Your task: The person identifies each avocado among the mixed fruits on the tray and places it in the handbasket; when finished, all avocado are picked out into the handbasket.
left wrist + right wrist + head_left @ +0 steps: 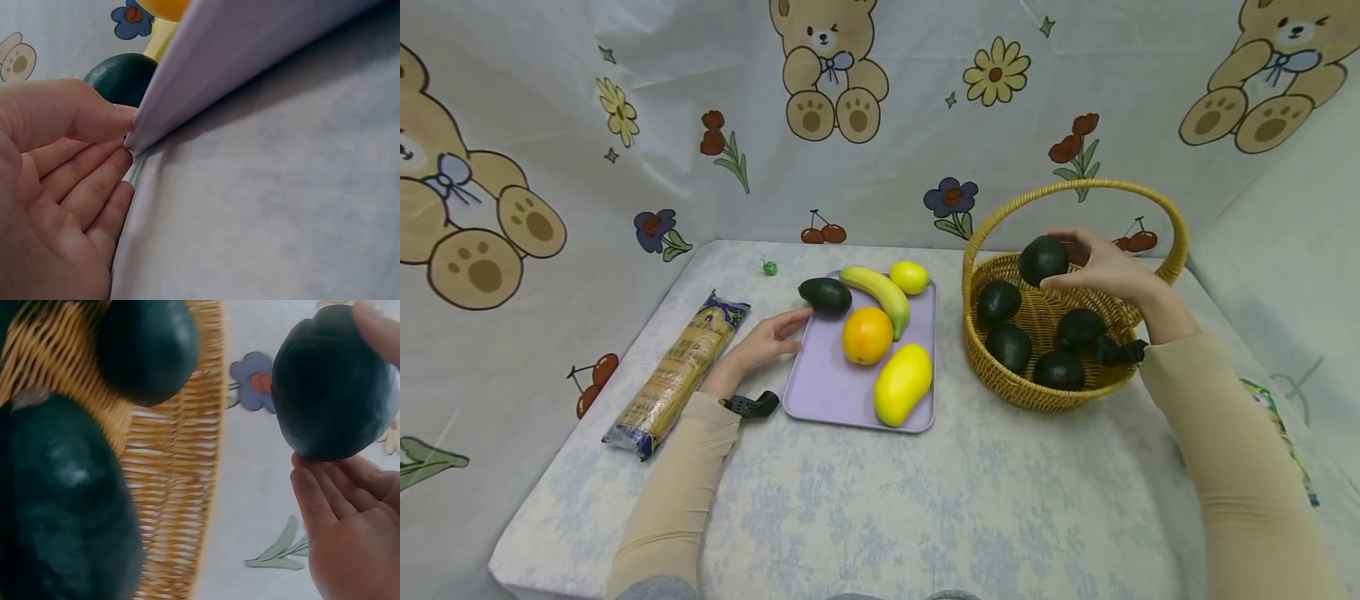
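Observation:
My right hand [1093, 262] holds a dark green avocado [1043, 262] between thumb and fingers, raised over the wicker basket [973, 350]. In the right wrist view this avocado [334, 384] sits above the fingertips, with the thumb on its upper side. Several more avocados, one of them [1060, 370] near the front, lie inside the basket. At the left edge of the lilac tray [838, 400], my left hand [767, 340] touches the rim with fairly straight fingers. Seen from the left wrist, thumb and fingertips meet the tray's side [181, 87].
On the tray lie an orange [867, 336], a banana [883, 296], a lemon [910, 277], a yellow mango [904, 385] and a dark avocado [825, 297] over the corner. Left of it is a noodle packet [681, 371]. The basket's tall handle [1075, 185] arches above the right hand.

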Demonstrator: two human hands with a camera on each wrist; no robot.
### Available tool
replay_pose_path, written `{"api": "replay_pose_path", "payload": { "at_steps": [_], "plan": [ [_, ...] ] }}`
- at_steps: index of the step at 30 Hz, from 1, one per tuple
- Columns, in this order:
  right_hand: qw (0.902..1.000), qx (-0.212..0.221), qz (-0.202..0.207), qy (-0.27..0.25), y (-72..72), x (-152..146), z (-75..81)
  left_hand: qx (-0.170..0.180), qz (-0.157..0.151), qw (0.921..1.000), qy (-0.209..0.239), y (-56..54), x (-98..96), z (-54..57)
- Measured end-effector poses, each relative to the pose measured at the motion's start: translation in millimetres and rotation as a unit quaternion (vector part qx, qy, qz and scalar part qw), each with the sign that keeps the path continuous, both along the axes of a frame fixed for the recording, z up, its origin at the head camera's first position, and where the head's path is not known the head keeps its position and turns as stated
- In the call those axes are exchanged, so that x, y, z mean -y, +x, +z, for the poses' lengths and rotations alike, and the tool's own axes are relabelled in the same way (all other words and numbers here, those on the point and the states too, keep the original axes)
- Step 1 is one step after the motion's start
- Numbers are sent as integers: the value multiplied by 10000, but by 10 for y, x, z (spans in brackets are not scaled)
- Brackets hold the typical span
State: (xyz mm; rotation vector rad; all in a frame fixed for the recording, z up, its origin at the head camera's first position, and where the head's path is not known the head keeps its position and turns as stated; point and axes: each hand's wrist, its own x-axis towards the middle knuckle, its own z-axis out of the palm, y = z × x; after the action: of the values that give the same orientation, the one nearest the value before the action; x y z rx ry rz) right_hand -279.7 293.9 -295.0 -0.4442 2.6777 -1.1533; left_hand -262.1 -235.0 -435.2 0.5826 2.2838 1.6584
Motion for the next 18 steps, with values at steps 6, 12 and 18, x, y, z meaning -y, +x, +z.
{"api": "replay_pose_path", "payload": {
  "at_steps": [6,12,18],
  "plan": [
    [9996,140,41,243,-154,-69,-189,-23,7,10000,-40,-6,9,-10],
    [9962,128,217,836,-222,-48,-314,56,14,10000,-61,-23,19,-21],
    [9903,32,300,1356,-249,-33,-392,98,79,9998,-135,-8,16,6]
  ]
}}
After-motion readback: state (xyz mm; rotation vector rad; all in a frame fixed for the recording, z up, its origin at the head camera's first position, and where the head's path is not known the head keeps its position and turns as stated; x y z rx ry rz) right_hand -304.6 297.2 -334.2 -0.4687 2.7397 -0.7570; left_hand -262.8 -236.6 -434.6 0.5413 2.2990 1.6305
